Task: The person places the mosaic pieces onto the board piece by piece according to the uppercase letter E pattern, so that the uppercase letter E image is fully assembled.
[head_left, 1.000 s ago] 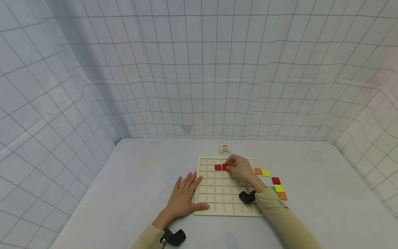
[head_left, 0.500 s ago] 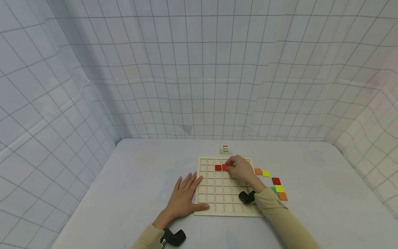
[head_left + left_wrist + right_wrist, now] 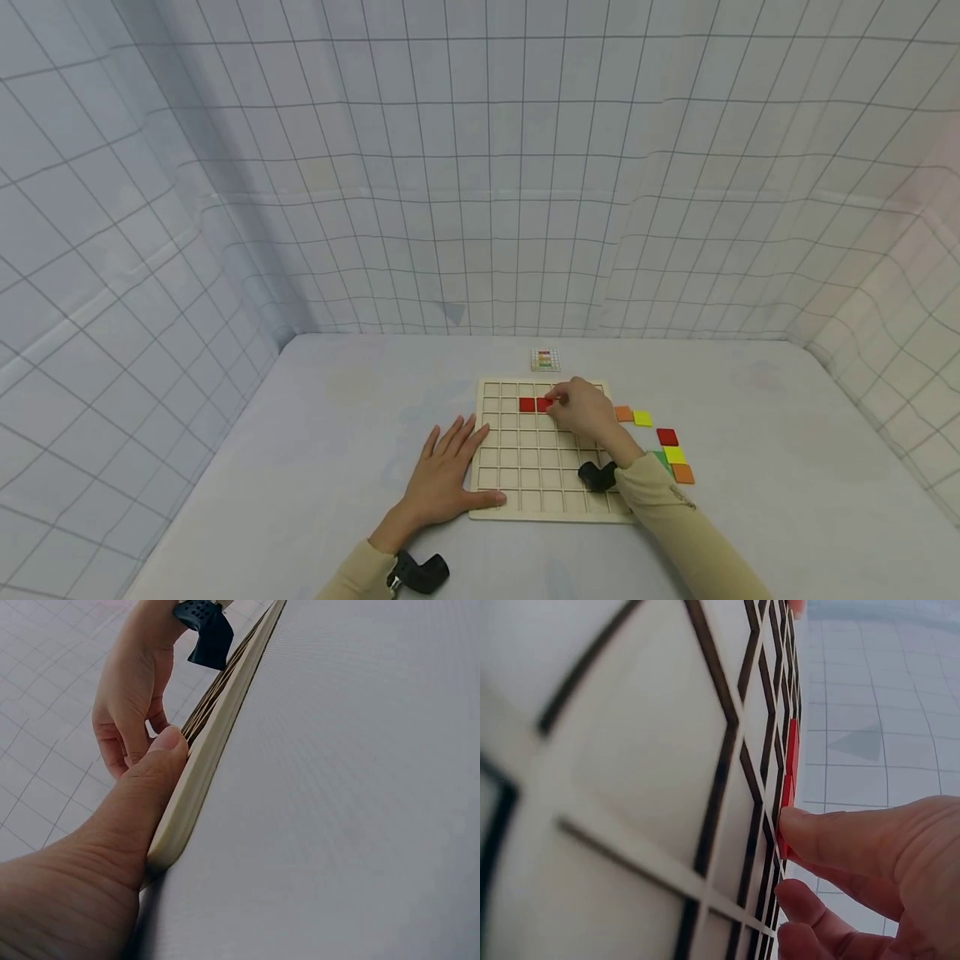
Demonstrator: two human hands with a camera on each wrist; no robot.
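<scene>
A pale wooden grid board (image 3: pixel 528 457) lies on the table. My left hand (image 3: pixel 442 479) spreads flat at its left side, with the thumb over the near-left corner and fingertips along the left edge. Near the far side, one red square tile (image 3: pixel 527 404) sits in a cell. A second red tile (image 3: pixel 543 405) is in the cell to its right, where my right hand (image 3: pixel 588 410) pinches its right edge. Up close in the right wrist view, the thumb (image 3: pixel 802 829) presses against this red tile (image 3: pixel 786 793); the index finger is partly hidden behind it.
A small pattern card (image 3: pixel 544 360) lies beyond the board. Right of it are loose tiles: orange (image 3: pixel 623 413), yellow (image 3: pixel 642 418), red (image 3: pixel 667 437), another yellow (image 3: pixel 674 455), green (image 3: pixel 663 461) and another orange (image 3: pixel 682 473). White gridded curtains (image 3: pixel 480 208) surround the table.
The second red tile, tilted in my right fingers a second ago, now lies flatter in its cell. My right hand has shifted slightly right and nearer; my left hand stays in place.
</scene>
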